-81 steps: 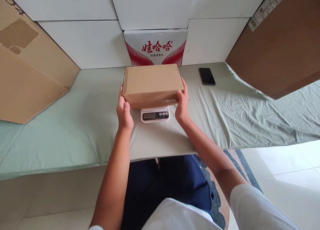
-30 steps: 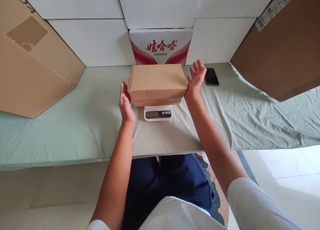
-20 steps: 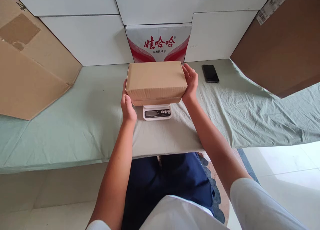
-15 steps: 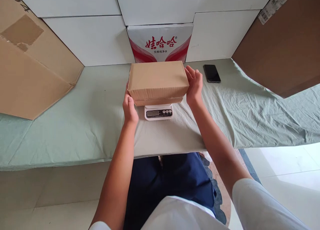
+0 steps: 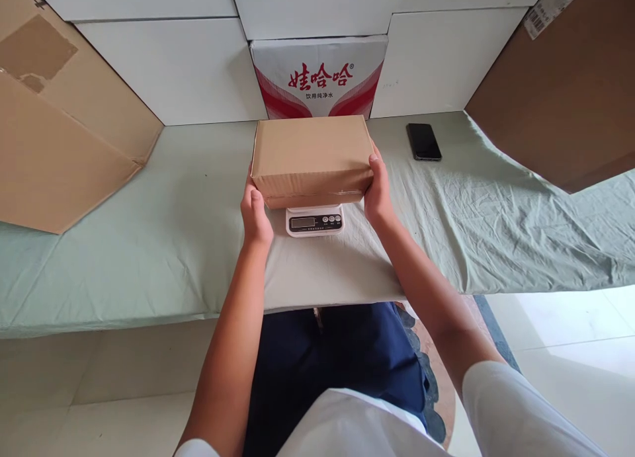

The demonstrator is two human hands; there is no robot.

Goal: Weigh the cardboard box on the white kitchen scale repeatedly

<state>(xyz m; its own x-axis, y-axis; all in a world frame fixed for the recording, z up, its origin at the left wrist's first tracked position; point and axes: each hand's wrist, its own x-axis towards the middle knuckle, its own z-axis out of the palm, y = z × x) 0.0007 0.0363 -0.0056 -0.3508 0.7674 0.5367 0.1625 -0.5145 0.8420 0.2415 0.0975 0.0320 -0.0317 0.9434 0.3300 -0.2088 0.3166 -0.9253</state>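
A closed brown cardboard box [image 5: 311, 154] rests over a small white digital scale [image 5: 314, 220], whose display and buttons stick out below the box's near edge. My left hand [image 5: 255, 213] grips the box's left end with the thumb up against its near left corner. My right hand [image 5: 379, 194] clasps the right end, fingers wrapped around the side. Both hands press on the box from opposite ends.
A pale green cloth covers the table [image 5: 149, 245]. A black phone [image 5: 423, 141] lies at the back right. Large cardboard boxes stand at the left [image 5: 59, 133] and right [image 5: 565, 93]. A white and red drinks carton [image 5: 320, 77] and white boxes line the back wall.
My right hand, lifted open beside the box a second ago, has come back onto the box's right end. My left hand has closed against the left end. The box stays over the scale.
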